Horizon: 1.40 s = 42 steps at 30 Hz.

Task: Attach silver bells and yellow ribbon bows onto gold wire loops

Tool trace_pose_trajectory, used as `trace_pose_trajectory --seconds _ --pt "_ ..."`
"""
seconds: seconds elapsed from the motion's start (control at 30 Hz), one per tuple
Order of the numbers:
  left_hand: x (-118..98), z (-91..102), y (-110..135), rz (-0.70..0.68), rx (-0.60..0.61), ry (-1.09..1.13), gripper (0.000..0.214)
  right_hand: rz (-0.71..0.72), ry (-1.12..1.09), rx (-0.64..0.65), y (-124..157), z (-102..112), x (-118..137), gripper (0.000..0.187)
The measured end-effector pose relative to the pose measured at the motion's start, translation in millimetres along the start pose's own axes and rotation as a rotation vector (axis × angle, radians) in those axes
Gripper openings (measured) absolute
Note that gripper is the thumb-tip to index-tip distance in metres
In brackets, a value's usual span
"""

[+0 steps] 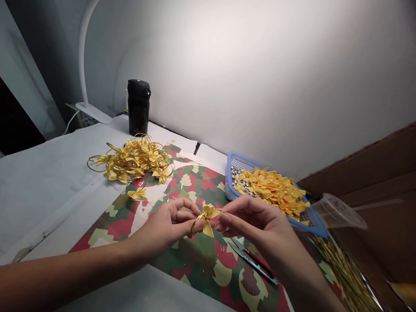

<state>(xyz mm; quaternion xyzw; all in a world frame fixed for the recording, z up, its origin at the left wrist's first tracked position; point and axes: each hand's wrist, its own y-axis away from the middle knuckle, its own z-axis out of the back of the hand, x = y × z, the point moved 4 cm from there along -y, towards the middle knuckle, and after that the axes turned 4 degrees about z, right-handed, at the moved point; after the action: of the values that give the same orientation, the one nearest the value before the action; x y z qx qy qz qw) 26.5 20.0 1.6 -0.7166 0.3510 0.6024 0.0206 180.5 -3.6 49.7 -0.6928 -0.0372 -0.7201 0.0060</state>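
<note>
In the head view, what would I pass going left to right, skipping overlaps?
White desk lamp, black flask, left hand, yellow bow-shaped piece, right hand, clear plastic cup.

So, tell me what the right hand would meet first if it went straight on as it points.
The yellow ribbon bow at its fingertips; just past that, probably the left hand, though depth is unclear.

Wall (260, 95): near-white glare, upper centre, fading to grey toward both sides. Lamp (82, 65), upper left: faint curved shadow on wall beside it. Far left edge and cardboard (373, 173), right: dim. Clear cup (338, 212), right: stretched by wide-angle distortion. Left hand (173, 220), right hand (258, 221), centre: softly lit, fairly sharp.
</note>
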Motion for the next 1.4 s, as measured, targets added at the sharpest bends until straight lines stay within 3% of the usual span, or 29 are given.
trace_pose_trajectory --seconds 0.13,0.33,0.63,0.83,1.4 --pt "2 1.7 -2 0.013 -0.008 0.02 0.039 0.027 -0.01 -0.077 -2 -1 -5 0.018" --pt "7 3.8 -4 0.023 0.012 0.043 0.035 0.111 0.034 -0.025 -2 -3 -10 0.012" --pt "3 0.6 -2 0.043 0.007 0.064 0.033 0.208 0.161 -0.086 4 -6 -8 0.009" --pt "7 1.8 -2 0.046 0.028 0.079 0.034 0.17 0.148 -0.154 4 -6 -12 0.011" --pt "9 2.7 -4 0.024 0.053 0.138 0.037 0.189 0.152 -0.131 2 -4 -11 0.014"
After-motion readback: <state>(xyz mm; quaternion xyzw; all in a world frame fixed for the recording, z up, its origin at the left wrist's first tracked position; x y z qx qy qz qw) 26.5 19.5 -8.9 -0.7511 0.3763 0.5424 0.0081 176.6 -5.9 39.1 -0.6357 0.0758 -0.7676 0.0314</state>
